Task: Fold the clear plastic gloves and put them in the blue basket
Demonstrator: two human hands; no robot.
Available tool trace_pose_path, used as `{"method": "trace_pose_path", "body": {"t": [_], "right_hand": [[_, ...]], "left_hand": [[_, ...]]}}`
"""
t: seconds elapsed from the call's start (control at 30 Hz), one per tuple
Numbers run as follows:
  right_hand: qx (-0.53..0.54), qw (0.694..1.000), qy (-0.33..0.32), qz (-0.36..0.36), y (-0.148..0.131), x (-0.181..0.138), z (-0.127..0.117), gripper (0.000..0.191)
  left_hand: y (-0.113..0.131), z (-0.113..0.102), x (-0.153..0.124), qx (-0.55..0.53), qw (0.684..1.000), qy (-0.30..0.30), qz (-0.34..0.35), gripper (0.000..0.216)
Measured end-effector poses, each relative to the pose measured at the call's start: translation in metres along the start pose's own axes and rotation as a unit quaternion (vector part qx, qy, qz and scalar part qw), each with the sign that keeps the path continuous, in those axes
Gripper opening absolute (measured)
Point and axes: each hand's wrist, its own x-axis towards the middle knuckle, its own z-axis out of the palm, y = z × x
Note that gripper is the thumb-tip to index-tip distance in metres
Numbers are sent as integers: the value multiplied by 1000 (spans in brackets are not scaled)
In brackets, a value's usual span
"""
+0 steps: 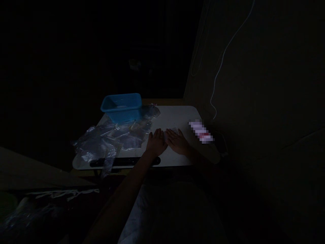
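Observation:
Both hands lie flat, side by side, on a small white table (175, 115) in dim light. My left hand (156, 143) has its palm down and fingers stretched forward. My right hand (177, 141) also rests palm down, fingers pointing up and left, close beside the left. A small clear plastic bag (174, 130) shows at the right hand's fingertips, partly covered by that hand. To the left of my hands spreads a pile of clear plastic bags (132, 138); what they contain, if anything, is too dark to make out.
A blue plastic basket (127, 115) stands at the table's back left. A lit, blurred-out phone (200, 131) lies at the right edge. A black strip (127, 161) runs along the front edge. A white cable (220, 64) hangs down the right wall. Bags overhang the front left.

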Motion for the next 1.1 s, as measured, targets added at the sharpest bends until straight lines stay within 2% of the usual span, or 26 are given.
{"method": "trace_pose_path", "body": {"t": [0.47, 0.87, 1.1], "right_hand": [[5, 999, -11, 30, 3, 1, 2, 48], [-23, 997, -55, 47, -1, 3, -7, 51], [-20, 997, -44, 55, -1, 2, -6, 50]], "left_hand": [[0, 0, 1, 0, 1000, -2, -2, 57], [2, -4, -1, 28, 1000, -11, -8, 57], [1, 0, 1, 19, 1000, -3, -6, 59]]}}
